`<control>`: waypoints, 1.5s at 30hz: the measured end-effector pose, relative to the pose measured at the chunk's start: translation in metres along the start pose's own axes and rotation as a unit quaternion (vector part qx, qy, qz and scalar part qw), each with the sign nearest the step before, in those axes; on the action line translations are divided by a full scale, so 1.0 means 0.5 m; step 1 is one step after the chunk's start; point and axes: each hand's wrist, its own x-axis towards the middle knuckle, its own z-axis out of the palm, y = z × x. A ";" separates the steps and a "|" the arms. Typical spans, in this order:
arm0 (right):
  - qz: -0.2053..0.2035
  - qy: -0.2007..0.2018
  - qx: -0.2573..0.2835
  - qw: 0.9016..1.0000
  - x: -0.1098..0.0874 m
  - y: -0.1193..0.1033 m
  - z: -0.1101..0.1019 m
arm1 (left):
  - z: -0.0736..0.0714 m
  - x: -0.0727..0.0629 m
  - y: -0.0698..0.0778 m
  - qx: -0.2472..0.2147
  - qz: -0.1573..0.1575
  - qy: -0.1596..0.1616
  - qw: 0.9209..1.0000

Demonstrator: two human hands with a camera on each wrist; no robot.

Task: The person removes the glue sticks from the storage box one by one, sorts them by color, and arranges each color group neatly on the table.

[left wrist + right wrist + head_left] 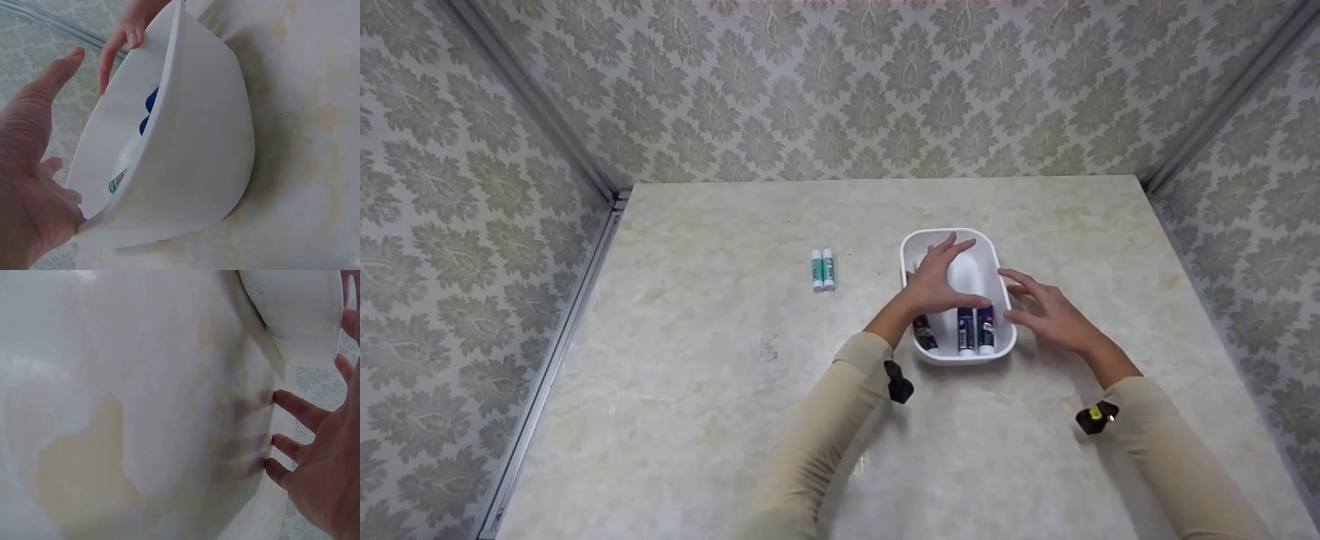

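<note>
A white oblong plastic bin (960, 358) stands on the table. Two dark blue glue sticks with white ends (966, 334) lie side by side in its near end, and a darker tube (925, 334) leans along the left wall. Deeper inside, the left wrist view shows a green-labelled stick (117, 181). My left hand (936, 283) is over the bin's left part, thumb and fingers spread, holding nothing. At the right wall, my right hand (1051, 313) has its fingers apart, the thumb and a fingertip right at the rim.
Left of the bin, two green-and-white glue sticks (823, 270) lie next to each other on the pale marbled table (697, 420). A small clear piece (769, 346) is nearer the front. Patterned panels (825, 97) stand behind and along both sides.
</note>
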 end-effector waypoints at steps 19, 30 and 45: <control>0.008 -0.001 -0.006 1.000 -0.001 0.002 -0.007 | -0.001 0.017 -0.011 -0.016 0.009 0.014 1.000; 0.034 -0.011 -0.001 0.999 -0.005 -0.003 -0.001 | 0.007 0.011 -0.003 -0.039 -0.004 -0.003 0.999; 0.014 -0.007 -0.007 1.000 -0.001 -0.001 -0.002 | 0.008 0.066 -0.011 0.027 -0.010 -0.016 0.999</control>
